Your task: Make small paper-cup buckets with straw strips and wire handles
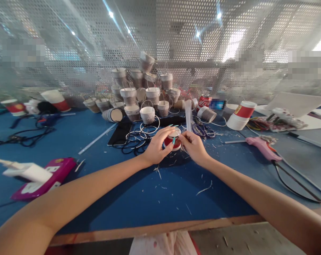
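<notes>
Near the middle of the blue table, a small red-and-white paper cup point(169, 141) stands between my hands. Its pale round top faces up. My left hand point(157, 144) curls around the cup's left side, fingers over the far rim and thumb against the front. On the right, my right hand point(194, 146) is closed in a pinch against the cup's edge; what its fingertips hold is too small to make out. A bundle of clear glue sticks point(188, 115) stands just behind my right hand. Black cords point(136, 141) lie left of the cup.
Several grey-and-white little buckets point(128, 95) are piled at the back. A pink glue gun point(264, 148) lies right, near stacked paper cups point(241, 117). A purple power strip point(50, 177) sits left, a black phone point(120, 134) nearer the middle. Fibre scraps litter the table point(150, 202).
</notes>
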Motion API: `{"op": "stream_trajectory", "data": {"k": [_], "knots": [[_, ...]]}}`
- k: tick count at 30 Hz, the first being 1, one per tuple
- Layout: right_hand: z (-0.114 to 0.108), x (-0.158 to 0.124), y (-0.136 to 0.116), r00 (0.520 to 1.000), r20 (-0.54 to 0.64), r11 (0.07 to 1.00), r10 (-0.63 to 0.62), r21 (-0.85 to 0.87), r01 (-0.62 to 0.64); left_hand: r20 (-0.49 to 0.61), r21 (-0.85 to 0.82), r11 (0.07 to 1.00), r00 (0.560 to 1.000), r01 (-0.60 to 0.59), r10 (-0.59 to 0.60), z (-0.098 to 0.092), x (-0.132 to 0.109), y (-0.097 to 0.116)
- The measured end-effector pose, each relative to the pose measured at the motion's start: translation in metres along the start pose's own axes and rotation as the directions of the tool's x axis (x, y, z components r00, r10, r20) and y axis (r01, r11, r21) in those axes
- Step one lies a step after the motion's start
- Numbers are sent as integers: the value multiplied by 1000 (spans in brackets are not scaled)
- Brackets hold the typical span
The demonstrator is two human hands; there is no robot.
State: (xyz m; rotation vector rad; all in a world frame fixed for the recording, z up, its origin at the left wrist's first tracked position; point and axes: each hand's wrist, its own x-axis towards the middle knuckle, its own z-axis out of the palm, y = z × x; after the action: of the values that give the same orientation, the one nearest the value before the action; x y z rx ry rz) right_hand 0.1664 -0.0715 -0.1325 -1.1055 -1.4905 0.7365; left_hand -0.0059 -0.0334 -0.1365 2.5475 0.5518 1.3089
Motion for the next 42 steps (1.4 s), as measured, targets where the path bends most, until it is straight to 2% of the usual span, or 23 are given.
{"op": "stream_trajectory", "data": {"k": [21, 42], "knots": [[0, 0, 0, 1000, -2, 1000, 11, -6, -11, 15, -14, 999, 999, 46, -45, -2, 0, 3], [0, 1, 1, 1000, -6, 1000, 10, 7, -10, 11, -63, 998, 1000, 15, -14, -3, -1, 2]]}}
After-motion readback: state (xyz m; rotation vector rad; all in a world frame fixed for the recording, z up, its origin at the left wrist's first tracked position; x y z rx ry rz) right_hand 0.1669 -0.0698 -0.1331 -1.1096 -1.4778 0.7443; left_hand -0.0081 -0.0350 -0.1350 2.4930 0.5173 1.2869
